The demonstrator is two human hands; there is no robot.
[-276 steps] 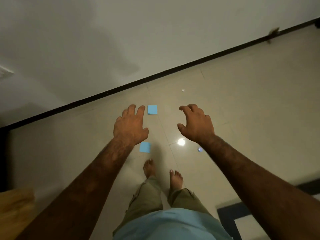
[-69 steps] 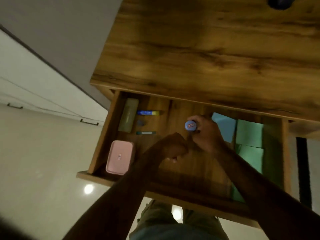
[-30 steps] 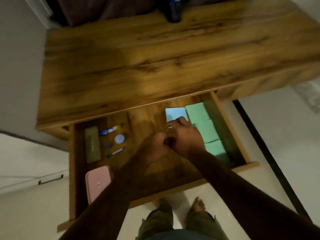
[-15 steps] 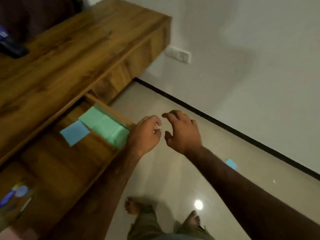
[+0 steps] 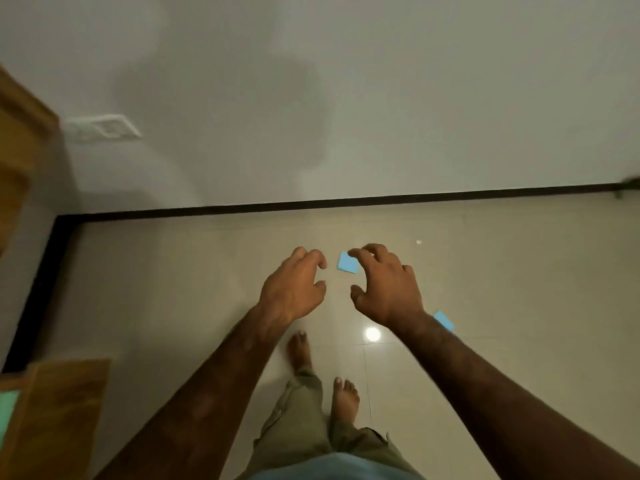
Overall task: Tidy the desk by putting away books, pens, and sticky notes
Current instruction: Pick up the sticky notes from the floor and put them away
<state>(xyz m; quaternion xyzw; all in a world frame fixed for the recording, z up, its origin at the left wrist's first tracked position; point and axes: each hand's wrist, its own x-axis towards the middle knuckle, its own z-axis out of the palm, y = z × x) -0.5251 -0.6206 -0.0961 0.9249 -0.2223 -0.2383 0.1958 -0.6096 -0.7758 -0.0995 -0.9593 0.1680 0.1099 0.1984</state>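
Sticky notes, blue, two pieces, are lying on the tiled floor (image 5: 519,306). We are taking the bright light spot (image 5: 372,334) on that floor as our landmark.

1. First blue note (image 5: 347,263): lying beyond the light spot, toward the black skirting (image 5: 346,201). It is showing between the fingertips of both hands, and the right fingertips are overlapping its edge in the view.
2. Second blue note (image 5: 444,320): lying just right of the light spot, half hidden behind the right wrist.
3. Left hand (image 5: 294,292): hanging in the air up and left of the light spot, fingers loosely curled, gripping nothing.
4. Right hand (image 5: 388,292): hanging just above the light spot, fingers spread and bent like a claw, likewise gripping nothing.
5. Bare feet (image 5: 344,398): standing below the light spot.
6. Wooden drawer (image 5: 59,410): sticking into view far left of the light spot, and we are seeing a green pad (image 5: 7,414) at its edge.
7. White speck (image 5: 418,242): lying beyond the light spot, slightly right.
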